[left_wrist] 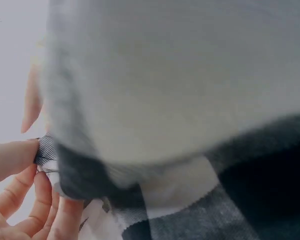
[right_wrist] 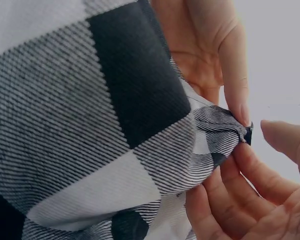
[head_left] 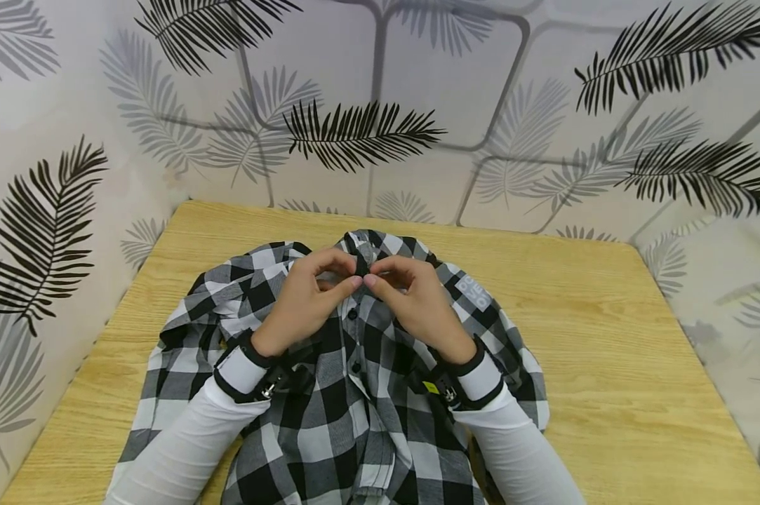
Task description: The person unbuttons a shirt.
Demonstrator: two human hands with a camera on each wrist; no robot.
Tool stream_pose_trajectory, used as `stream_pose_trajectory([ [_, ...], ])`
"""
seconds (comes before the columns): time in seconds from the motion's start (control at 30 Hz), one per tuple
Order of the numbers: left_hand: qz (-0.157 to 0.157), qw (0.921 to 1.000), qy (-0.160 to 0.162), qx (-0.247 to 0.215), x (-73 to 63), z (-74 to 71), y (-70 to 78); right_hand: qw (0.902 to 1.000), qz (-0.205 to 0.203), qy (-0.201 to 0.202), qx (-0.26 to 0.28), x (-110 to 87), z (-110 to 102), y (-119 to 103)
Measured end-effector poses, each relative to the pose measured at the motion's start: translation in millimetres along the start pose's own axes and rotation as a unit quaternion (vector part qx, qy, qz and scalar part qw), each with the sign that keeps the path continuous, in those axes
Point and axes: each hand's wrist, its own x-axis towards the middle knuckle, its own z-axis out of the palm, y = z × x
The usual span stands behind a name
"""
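A black, grey and white checked shirt lies front up with its collar away from me. At the top of its button placket, my left hand pinches the cloth between thumb and fingers. My right hand meets it there, thumb tip close to the left thumb. In the right wrist view, the right fingers curl under a gathered edge of the shirt. Dark buttons run down the placket below the hands. Blurred cloth fills much of the left wrist view.
The shirt lies on a light wooden table, its sleeves spread to both sides. Pale lettering marks the shirt on the right. Leaf-patterned cloth hangs behind the table and at its sides. Both wrists wear black straps.
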Motion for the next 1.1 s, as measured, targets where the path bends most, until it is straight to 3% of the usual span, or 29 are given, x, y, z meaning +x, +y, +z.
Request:
stream_pose_trajectory([
  [0.27,-0.043,0.9973,-0.051,-0.031,2.8,-10.1,2.6,0.9998,-0.013,-0.003,-0.014,2.7,1.6,-1.0],
  [0.53,-0.087,0.9918,-0.066,-0.066,3.9,-15.5,0.3,0.9990,-0.028,-0.014,-0.033,4.4,3.9,-3.4],
  [0.73,-0.069,0.9912,-0.101,-0.050,6.1,-16.8,0.1,0.9984,-0.032,-0.030,-0.035,5.4,3.7,-3.0],
  [0.9,-0.039,0.9885,-0.140,-0.043,7.2,-15.8,-4.7,0.9989,-0.006,-0.040,-0.025,6.2,3.5,-0.8],
  [1.1,-0.015,0.9907,-0.133,0.025,5.1,-10.1,-22.0,0.9991,0.000,-0.041,-0.009,6.8,5.1,7.3],
])
